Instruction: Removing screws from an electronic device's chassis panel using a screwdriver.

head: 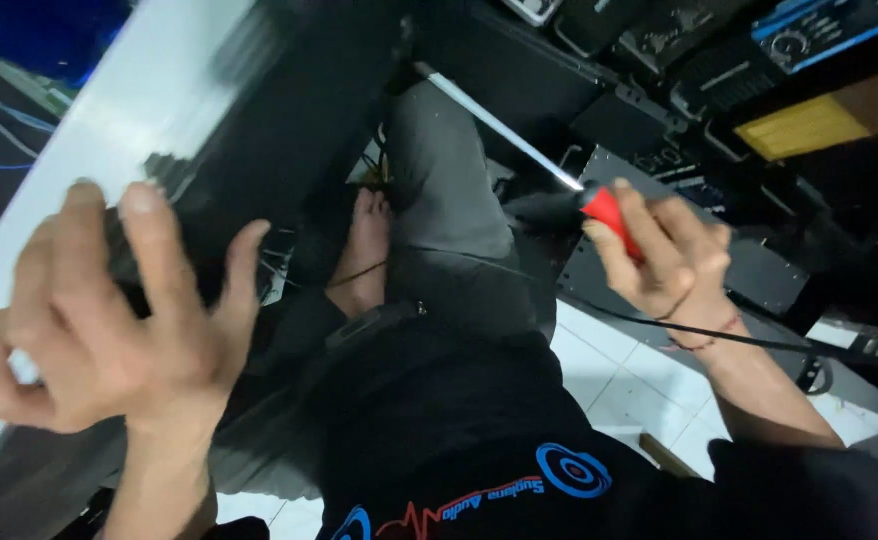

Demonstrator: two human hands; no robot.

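My right hand point(664, 255) grips a screwdriver by its red and black handle point(604, 208); its long metal shaft point(494, 125) points up and to the left. My left hand point(109, 320) presses its fingers against the edge of a large black flat panel point(289, 110) that tilts beside a white surface point(109, 130). The left hand is blurred. My grey-trousered leg point(449, 200) and a bare foot point(364, 250) lie between the two hands.
A dark perforated metal chassis point(739, 270) lies on the white tiled floor point(619, 380) under my right hand. Black electronic units point(719, 50) and a yellow-topped box point(804, 125) are stacked at the upper right. A black cable point(759, 340) crosses my right wrist.
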